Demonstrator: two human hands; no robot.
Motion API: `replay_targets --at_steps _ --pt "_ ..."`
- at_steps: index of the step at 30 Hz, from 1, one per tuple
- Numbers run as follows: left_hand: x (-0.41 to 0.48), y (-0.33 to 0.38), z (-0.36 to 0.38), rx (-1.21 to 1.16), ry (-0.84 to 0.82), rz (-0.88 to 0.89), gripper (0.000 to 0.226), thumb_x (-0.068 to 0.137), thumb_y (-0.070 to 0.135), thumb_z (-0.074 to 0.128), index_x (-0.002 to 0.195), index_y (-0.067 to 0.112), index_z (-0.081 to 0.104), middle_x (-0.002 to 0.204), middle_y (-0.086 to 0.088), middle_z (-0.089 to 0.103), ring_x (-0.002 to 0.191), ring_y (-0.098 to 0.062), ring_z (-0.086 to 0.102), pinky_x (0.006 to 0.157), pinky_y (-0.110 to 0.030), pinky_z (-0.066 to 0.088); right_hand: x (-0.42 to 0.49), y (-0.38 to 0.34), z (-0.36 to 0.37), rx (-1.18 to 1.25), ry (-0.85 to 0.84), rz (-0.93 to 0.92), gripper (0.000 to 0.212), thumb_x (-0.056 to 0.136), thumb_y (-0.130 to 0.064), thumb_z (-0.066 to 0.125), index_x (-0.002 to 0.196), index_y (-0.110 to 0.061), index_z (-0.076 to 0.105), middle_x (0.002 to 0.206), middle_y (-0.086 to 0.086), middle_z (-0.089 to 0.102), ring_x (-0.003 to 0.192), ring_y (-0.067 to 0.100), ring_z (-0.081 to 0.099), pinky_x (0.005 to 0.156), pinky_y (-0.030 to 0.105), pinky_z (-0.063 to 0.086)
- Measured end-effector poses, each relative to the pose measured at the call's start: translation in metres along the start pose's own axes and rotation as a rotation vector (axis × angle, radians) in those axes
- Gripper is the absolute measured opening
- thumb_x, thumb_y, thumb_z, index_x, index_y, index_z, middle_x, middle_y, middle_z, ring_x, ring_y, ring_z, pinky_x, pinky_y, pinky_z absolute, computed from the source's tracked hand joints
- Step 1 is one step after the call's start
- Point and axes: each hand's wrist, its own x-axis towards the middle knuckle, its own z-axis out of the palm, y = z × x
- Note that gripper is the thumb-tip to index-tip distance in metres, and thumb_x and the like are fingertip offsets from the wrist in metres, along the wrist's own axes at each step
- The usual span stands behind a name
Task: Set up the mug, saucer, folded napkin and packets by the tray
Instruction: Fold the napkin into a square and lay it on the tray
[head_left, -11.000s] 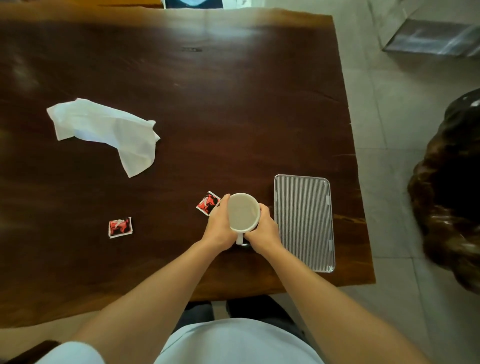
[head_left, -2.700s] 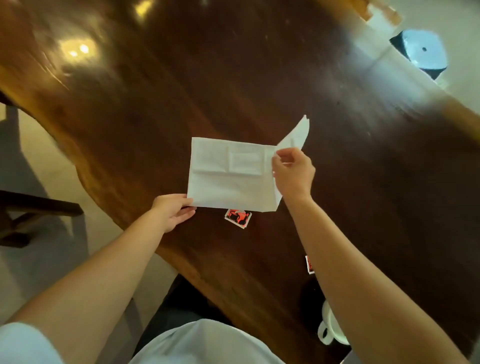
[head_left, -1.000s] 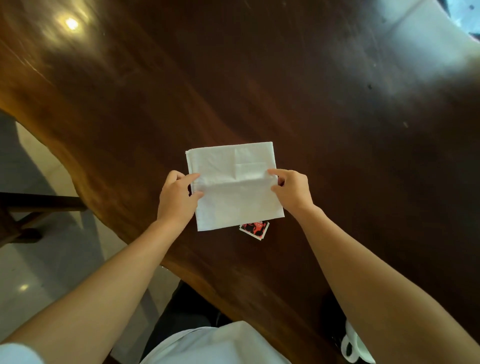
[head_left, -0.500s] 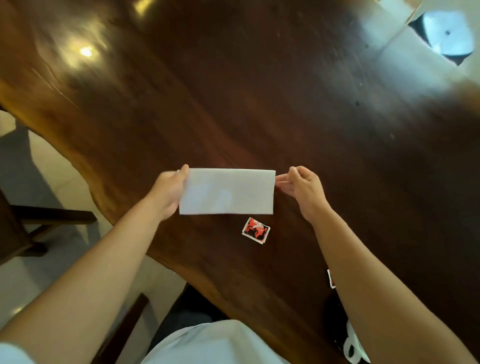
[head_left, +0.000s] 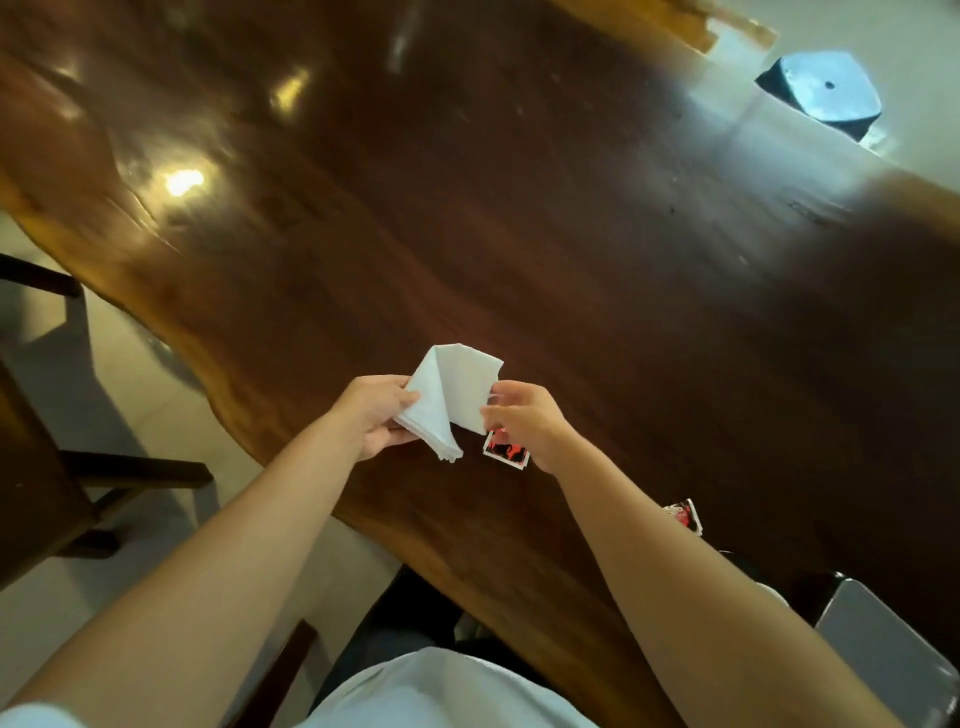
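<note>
Both hands (head_left: 382, 415) on half-folded napkin (head_left: 449, 397)

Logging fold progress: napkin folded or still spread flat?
Folded, mid-fold. The napkin is a compact layered wedge held above the table between left hand and right hand, stacked edges showing at its lower corner.

A dark, glossy wooden surface (head_left: 571, 234) fills most of the view, its near edge wavy and uneven, with bright spots of light reflected on its left part. Pale tiled floor (head_left: 130, 405) shows past that edge. A dark wooden chair (head_left: 47, 483) stands at the left — only partly in frame. Beyond the far corner sits a blue-grey, many-sided object (head_left: 821, 93).
</note>
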Motion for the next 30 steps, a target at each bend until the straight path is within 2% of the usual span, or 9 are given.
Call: replay_targets --at_steps 3,7,11,14,17,19,21,26,30 --pt "-0.003 -0.012 0.008 0.099 0.012 0.015 0.018 0.097 0.004 0.059 0.111 0.015 0.06 0.104 -0.01 0.07 0.092 -0.028 0.071 0.057 -0.04 0.062 -0.008 0.008 0.021 -0.207 -0.009 -0.101 0.031 0.09 -0.022 0.07 0.121 -0.019 0.07 0.104 -0.004 0.07 0.089 0.015 0.067 0.075 0.034 0.062" --pt "0.001 -0.027 0.006 0.113 0.111 0.059 0.019 0.095 0.007 0.061 0.111 0.019 0.059 0.1 -0.007 0.067 0.088 -0.026 0.068 0.05 -0.035 0.059 -0.017 0.016 0.044 -0.433 0.07 -0.3 0.022 0.094 -0.018 0.06 0.108 -0.028 0.074 0.101 -0.003 0.066 0.077 0.011 0.06 0.055 0.017 0.048" --pt "0.013 -0.04 -0.014 0.211 0.251 0.103 0.021 0.095 0.011 0.06 0.114 0.02 0.058 0.117 -0.009 0.064 0.104 -0.029 0.062 0.075 -0.042 0.061 -0.019 0.02 0.064 -0.65 -0.068 -0.525 0.034 0.095 -0.013 0.056 0.123 -0.028 0.069 0.118 0.003 0.062 0.096 0.018 0.059 0.077 0.028 0.051" --pt "0.023 -0.047 -0.039 0.54 0.552 0.157 0.031 0.097 0.017 0.058 0.128 0.02 0.058 0.131 -0.01 0.061 0.117 -0.031 0.056 0.095 -0.045 0.054 -0.017 0.016 0.074 -0.736 -0.198 -0.567 0.031 0.096 -0.01 0.056 0.121 -0.021 0.071 0.12 0.004 0.066 0.097 0.019 0.063 0.081 0.027 0.052" --pt "0.032 -0.047 -0.061 0.606 0.686 0.225 0.024 0.1 0.028 0.053 0.119 0.019 0.066 0.127 -0.007 0.066 0.114 -0.028 0.058 0.09 -0.038 0.051 -0.013 0.009 0.071 -0.631 0.067 -0.568 0.022 0.095 -0.011 0.058 0.108 -0.016 0.075 0.104 0.001 0.073 0.091 0.017 0.066 0.075 0.023 0.049" --pt "0.038 -0.042 -0.069 0.505 0.633 0.241 0.03 0.101 0.038 0.05 0.104 0.017 0.071 0.114 -0.006 0.072 0.094 -0.02 0.064 0.08 -0.033 0.052 -0.005 0.001 0.064 -0.478 0.361 -0.505 0.017 0.092 -0.012 0.06 0.101 -0.018 0.073 0.09 -0.006 0.068 0.082 0.014 0.062 0.073 0.026 0.049" --pt "0.042 -0.03 -0.069 0.338 0.533 0.128 0.039 0.098 0.05 0.05 0.097 0.017 0.069 0.105 -0.003 0.073 0.082 -0.017 0.066 0.075 -0.033 0.057 0.008 -0.008 0.055 -0.271 0.46 -0.306 0.02 0.09 -0.016 0.062 0.108 -0.024 0.066 0.089 -0.004 0.065 0.086 0.016 0.062 0.08 0.034 0.054" --pt "0.052 0.01 -0.061 0.131 0.113 -0.239 0.064 0.084 0.071 0.054 0.105 0.011 0.066 0.099 -0.01 0.073 0.087 -0.029 0.072 0.07 -0.04 0.062 0.044 -0.021 0.054 -0.145 0.119 0.095 0.064 0.087 -0.021 0.072 0.143 -0.028 0.044 0.125 -0.003 0.053 0.11 0.021 0.06 0.099 0.044 0.053" --pt "0.068 0.03 -0.047 -0.016 -0.131 -0.39 0.068 0.078 0.069 0.063 0.111 0.01 0.065 0.1 -0.021 0.077 0.091 -0.041 0.074 0.072 -0.052 0.062 0.058 -0.022 0.061 -0.002 0.012 0.103 0.032 0.088 -0.021 0.067 0.117 -0.035 0.061 0.105 -0.007 0.065 0.096 0.011 0.06 0.083 0.03 0.051"
